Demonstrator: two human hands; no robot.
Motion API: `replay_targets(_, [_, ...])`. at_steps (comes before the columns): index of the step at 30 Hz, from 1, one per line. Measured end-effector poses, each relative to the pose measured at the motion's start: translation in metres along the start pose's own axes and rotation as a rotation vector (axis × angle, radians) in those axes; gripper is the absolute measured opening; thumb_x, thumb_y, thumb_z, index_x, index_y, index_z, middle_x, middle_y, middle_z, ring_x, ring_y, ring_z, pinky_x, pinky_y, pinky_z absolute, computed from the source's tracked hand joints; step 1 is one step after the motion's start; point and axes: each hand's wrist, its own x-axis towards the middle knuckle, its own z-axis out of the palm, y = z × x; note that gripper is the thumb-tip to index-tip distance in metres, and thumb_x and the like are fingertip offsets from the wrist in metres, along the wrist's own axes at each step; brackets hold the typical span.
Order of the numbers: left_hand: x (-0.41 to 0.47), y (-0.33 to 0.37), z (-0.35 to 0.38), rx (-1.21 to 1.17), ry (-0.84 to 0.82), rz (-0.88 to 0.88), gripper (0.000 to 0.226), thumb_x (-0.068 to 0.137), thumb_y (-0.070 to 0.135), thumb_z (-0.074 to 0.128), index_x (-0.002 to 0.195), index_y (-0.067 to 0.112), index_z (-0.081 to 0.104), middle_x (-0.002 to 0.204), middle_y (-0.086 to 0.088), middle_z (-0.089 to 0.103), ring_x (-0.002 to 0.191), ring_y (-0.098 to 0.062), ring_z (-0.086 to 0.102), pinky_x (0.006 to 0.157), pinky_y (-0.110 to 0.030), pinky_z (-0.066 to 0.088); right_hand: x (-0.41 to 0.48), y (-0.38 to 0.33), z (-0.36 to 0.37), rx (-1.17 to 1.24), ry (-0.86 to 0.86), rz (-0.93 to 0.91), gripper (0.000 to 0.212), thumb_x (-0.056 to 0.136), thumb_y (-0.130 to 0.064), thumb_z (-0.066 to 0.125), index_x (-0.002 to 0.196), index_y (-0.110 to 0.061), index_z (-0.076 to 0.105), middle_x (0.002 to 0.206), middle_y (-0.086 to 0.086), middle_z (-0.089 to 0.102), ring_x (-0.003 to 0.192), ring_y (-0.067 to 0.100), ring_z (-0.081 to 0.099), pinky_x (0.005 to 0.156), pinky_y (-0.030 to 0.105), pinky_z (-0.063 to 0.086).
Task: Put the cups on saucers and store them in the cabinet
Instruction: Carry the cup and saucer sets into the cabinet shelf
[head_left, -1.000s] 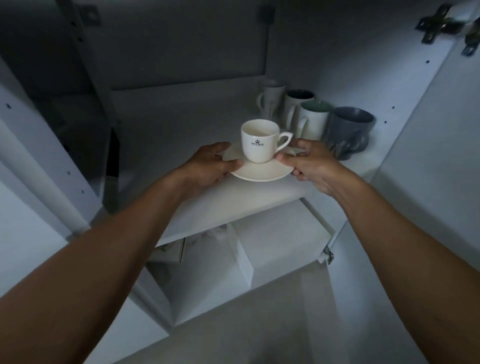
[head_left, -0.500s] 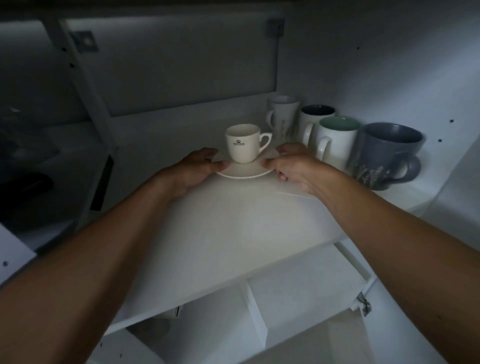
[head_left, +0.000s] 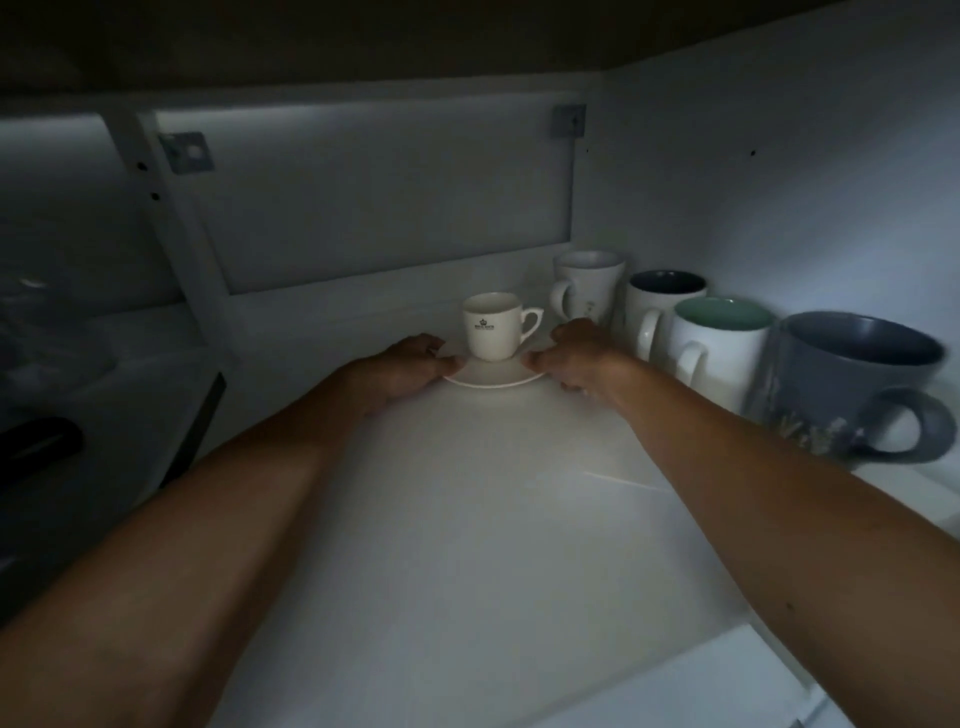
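Inside a dim white cabinet, a person reaches both bare arms across the shelf (head_left: 467, 545) toward its back edge. In the neighbouring compartment past the shelf's left edge lies a dark shape (head_left: 36, 447), too dim to identify. The left hand (head_left: 402, 366) pinches the left rim of a white saucer (head_left: 491, 376), its fingers curled at the edge and the thumb on top. The saucer sits low near the back edge, about midway across; whether it rests fully on the shelf cannot be told. A small white cup (head_left: 493, 327) with a dark crest stands upright on the saucer, handle to the right. The right hand (head_left: 574, 353) grips the saucer's right rim the same way. Along the shelf's right edge, four mugs stand in a row from the back right corner forward: a white mug (head_left: 589, 283), a dark-lined mug (head_left: 662, 306), a green-lined mug (head_left: 722, 348) and a blue-grey mug (head_left: 852, 384).
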Motion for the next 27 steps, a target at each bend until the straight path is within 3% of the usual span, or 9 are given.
replay_targets(5, [0.019,-0.004,-0.002,0.041,-0.01,0.0,0.067,0.095,0.049,0.054,0.15,0.016,0.035,0.155,-0.006,0.038,0.139,-0.021,0.039,0.103,-0.022,0.03,0.02,0.001,0.005,-0.134,-0.01,-0.021,0.048,0.089,-0.042,0.067,0.115,-0.001,0.065,0.115,0.017,0.069,0.095,0.029,0.07,0.082,0.037,0.058])
replay_targets(9, [0.027,-0.005,-0.004,0.102,-0.025,0.006,0.067,0.096,0.05,0.052,0.15,0.015,0.035,0.155,-0.006,0.037,0.14,-0.021,0.038,0.101,-0.02,0.029,0.03,-0.001,0.005,-0.217,-0.012,-0.029,0.047,0.091,-0.046,0.063,0.109,-0.003,0.066,0.112,0.016,0.07,0.097,0.028,0.069,0.075,0.028,0.051])
replay_targets(12, [0.033,-0.005,-0.007,0.148,-0.038,0.01,0.066,0.097,0.049,0.05,0.151,0.014,0.035,0.157,-0.007,0.034,0.142,-0.021,0.034,0.108,-0.024,0.028,0.037,0.0,0.009,-0.258,-0.002,-0.021,0.048,0.091,-0.049,0.062,0.109,-0.004,0.067,0.115,0.015,0.069,0.1,0.027,0.068,0.071,0.024,0.042])
replay_targets(16, [0.038,-0.004,-0.011,0.194,-0.062,-0.001,0.069,0.096,0.053,0.05,0.15,0.014,0.035,0.157,-0.007,0.033,0.142,-0.022,0.034,0.112,-0.028,0.028,0.046,-0.001,0.014,-0.326,0.021,-0.01,0.057,0.092,-0.052,0.057,0.122,-0.003,0.063,0.131,0.017,0.062,0.121,0.031,0.06,0.08,0.025,0.038])
replay_targets(20, [0.036,-0.003,-0.011,0.234,-0.08,-0.01,0.072,0.095,0.055,0.049,0.151,0.013,0.032,0.158,-0.007,0.033,0.142,-0.021,0.035,0.112,-0.027,0.028,0.05,0.0,0.018,-0.37,0.039,-0.009,0.065,0.091,-0.055,0.056,0.128,-0.002,0.06,0.136,0.018,0.059,0.126,0.033,0.056,0.092,0.028,0.043])
replay_targets(25, [0.032,-0.005,-0.007,0.208,-0.043,-0.018,0.07,0.096,0.055,0.047,0.152,0.016,0.032,0.155,-0.007,0.039,0.14,-0.022,0.039,0.111,-0.027,0.031,0.05,0.002,0.014,-0.427,0.01,-0.036,0.067,0.091,-0.058,0.054,0.127,-0.002,0.06,0.13,0.019,0.061,0.122,0.034,0.058,0.081,0.027,0.04])
replay_targets(27, [0.029,-0.005,-0.004,0.182,-0.022,-0.018,0.069,0.096,0.056,0.046,0.152,0.017,0.032,0.154,-0.008,0.041,0.14,-0.023,0.039,0.11,-0.027,0.031,0.047,0.001,0.008,-0.449,-0.033,-0.05,0.062,0.093,-0.058,0.051,0.116,-0.002,0.064,0.101,0.015,0.069,0.103,0.03,0.067,0.063,0.023,0.036])
